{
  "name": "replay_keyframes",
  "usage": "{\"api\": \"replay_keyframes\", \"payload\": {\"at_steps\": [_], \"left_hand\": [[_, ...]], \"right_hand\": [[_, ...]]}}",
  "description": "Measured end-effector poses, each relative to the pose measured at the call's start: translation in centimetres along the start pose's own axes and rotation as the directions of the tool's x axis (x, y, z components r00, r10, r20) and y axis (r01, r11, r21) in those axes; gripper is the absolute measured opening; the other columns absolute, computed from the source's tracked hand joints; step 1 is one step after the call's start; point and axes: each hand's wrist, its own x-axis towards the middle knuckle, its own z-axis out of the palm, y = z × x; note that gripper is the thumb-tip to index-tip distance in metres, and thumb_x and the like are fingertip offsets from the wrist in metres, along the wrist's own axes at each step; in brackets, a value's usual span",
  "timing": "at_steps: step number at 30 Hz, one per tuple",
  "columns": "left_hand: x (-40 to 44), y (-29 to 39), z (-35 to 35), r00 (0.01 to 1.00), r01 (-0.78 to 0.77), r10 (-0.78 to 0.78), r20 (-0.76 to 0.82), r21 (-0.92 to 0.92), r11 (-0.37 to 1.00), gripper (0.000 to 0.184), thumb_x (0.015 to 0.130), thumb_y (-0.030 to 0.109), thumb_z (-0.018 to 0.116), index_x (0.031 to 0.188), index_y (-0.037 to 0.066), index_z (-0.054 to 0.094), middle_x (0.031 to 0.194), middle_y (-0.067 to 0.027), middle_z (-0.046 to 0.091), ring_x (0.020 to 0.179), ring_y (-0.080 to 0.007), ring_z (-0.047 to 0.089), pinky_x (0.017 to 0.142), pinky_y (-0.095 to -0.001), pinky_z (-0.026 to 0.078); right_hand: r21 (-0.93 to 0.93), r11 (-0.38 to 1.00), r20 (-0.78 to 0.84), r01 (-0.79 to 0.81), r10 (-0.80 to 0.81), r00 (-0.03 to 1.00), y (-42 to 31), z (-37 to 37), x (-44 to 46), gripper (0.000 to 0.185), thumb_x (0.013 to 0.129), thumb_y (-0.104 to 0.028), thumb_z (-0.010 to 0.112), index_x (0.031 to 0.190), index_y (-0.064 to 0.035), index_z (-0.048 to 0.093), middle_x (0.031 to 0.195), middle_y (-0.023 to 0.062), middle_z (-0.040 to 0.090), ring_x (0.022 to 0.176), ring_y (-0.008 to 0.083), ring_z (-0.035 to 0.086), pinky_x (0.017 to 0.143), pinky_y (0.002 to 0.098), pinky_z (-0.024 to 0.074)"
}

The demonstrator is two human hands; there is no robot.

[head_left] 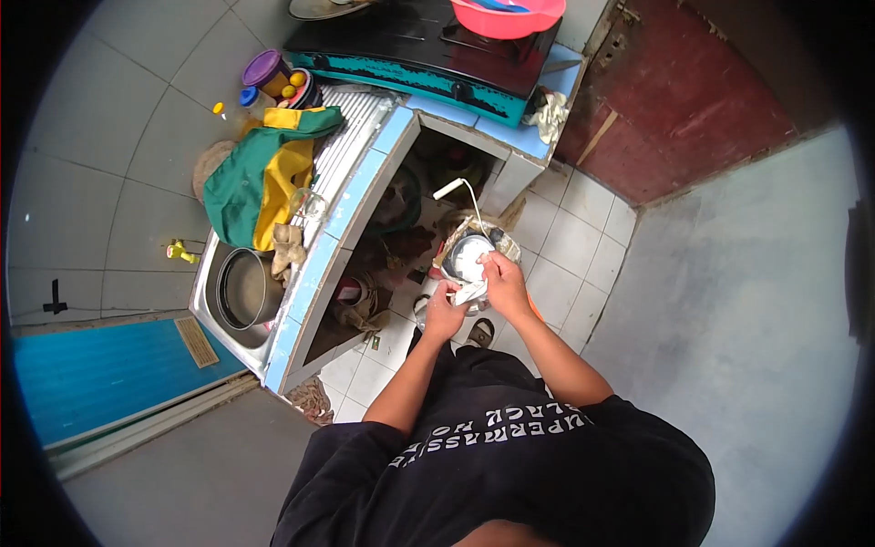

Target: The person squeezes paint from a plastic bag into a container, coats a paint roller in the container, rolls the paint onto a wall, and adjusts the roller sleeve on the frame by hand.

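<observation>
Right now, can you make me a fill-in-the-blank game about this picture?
Between the left hand and the right hand is an item coloured ____.
The round pan sits in the ____.
The pink basin rests on the ____.
The green cloth also has ____ parts.

Missing words: white; sink; stove; yellow.

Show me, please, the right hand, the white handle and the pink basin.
Right hand (504, 281): head view, middle of the hand.
White handle (447, 189): head view, on its grip.
Pink basin (507, 25): head view, on its outer wall.
</observation>
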Motion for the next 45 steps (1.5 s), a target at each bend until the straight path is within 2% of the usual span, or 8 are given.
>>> {"api": "replay_keyframes", "payload": {"at_steps": [9,23,28,30,34,35,40,45], "left_hand": [[7.7,5.0,-6.5,0.941,-0.209,0.215,-0.263,0.049,0.977,0.011,0.072,0.004,0.064,0.075,0.002,0.054,0.077,-0.0129,0.057,0.075,-0.0257,0.061,0.071,-0.0332,0.048],[27.1,14.7,-22.4,0.864,-0.334,0.335,-0.376,0.072,0.940,0.012,0.076,0.010,0.065,0.087,0.004,0.066,0.064,-0.0043,0.060,0.058,-0.0133,0.056,0.059,-0.0286,0.045],[31.7,13.2,-25.7,0.891,-0.274,0.292,-0.349,0.099,0.956,0.018,0.075,0.012,0.067,0.093,0.008,0.068,0.073,-0.0062,0.067,0.064,-0.0173,0.063,0.064,-0.0307,0.049],[32.1,12.6,-26.5,0.925,-0.170,0.205,-0.321,0.132,0.977,0.024,0.078,0.012,0.070,0.101,0.007,0.070,0.078,-0.0030,0.067,0.070,-0.0118,0.062,0.068,-0.0280,0.049],[32.2,10.0,-27.0,0.953,-0.060,0.100,-0.285,0.147,0.987,0.022,0.078,0.020,0.070,0.099,0.010,0.071,0.084,-0.0070,0.069,0.080,-0.0197,0.066,0.076,-0.0331,0.049],[32.5,8.7,-26.9,0.956,-0.068,0.110,-0.273,0.160,0.985,0.021,0.078,0.020,0.070,0.097,0.011,0.071,0.084,-0.0071,0.069,0.081,-0.0196,0.066,0.076,-0.0330,0.049],[32.5,7.9,-27.3,0.964,-0.018,0.066,-0.259,0.185,0.983,0.018,0.078,0.017,0.070,0.094,0.012,0.072,0.085,-0.0064,0.069,0.079,-0.0194,0.065,0.076,-0.0329,0.049],[32.8,7.4,-27.8,0.960,0.008,0.038,-0.276,0.165,0.986,0.022,0.078,0.016,0.069,0.099,0.013,0.071,0.086,-0.0058,0.069,0.081,-0.0193,0.065,0.077,-0.0327,0.049]], "right_hand": [[-0.021,0.989,0.146,0.144,-0.140,0.979,-9.8,4.4,6.1,0.020,0.096,-0.015,0.049,0.091,-0.0001,0.061,0.071,0.0023,0.056,0.066,0.0096,0.052,0.062,0.0254,0.0426],[-0.050,0.910,0.012,0.411,-0.411,0.912,-23.9,16.9,22.9,0.028,0.097,-0.024,0.050,0.090,0.0000,0.063,0.071,0.0052,0.060,0.066,0.0106,0.052,0.062,0.0274,0.0425],[-0.034,0.932,-0.017,0.360,-0.360,0.933,-22.4,21.8,26.9,0.028,0.096,-0.024,0.051,0.092,0.0008,0.063,0.072,0.0072,0.062,0.067,0.0127,0.056,0.064,0.0286,0.0445],[-0.077,0.926,-0.035,0.370,-0.373,0.927,-19.6,24.1,28.4,0.022,0.092,-0.021,0.053,0.091,-0.0038,0.065,0.067,0.0159,0.060,0.059,0.0235,0.058,0.057,0.0352,0.0436],[-0.213,0.931,0.024,0.297,-0.299,0.954,-14.6,26.6,29.1,0.020,0.091,-0.019,0.052,0.090,-0.0034,0.065,0.067,0.0189,0.059,0.062,0.0318,0.060,0.059,0.0394,0.0445],[-0.211,0.945,0.038,0.250,-0.248,0.968,-13.7,26.9,29.0,0.024,0.092,-0.020,0.052,0.091,-0.0003,0.065,0.073,0.0167,0.063,0.069,0.0247,0.062,0.066,0.0342,0.0466],[-0.245,0.959,0.037,0.141,-0.136,0.990,-13.1,27.8,28.3,0.023,0.092,-0.020,0.053,0.093,-0.0016,0.065,0.070,0.0158,0.061,0.064,0.0231,0.060,0.064,0.0354,0.0459],[-0.324,0.926,0.079,0.192,-0.175,0.981,-11.4,28.5,28.9,0.023,0.092,-0.023,0.054,0.092,-0.0039,0.066,0.071,0.0195,0.060,0.065,0.0322,0.060,0.063,0.0383,0.0459]]}}
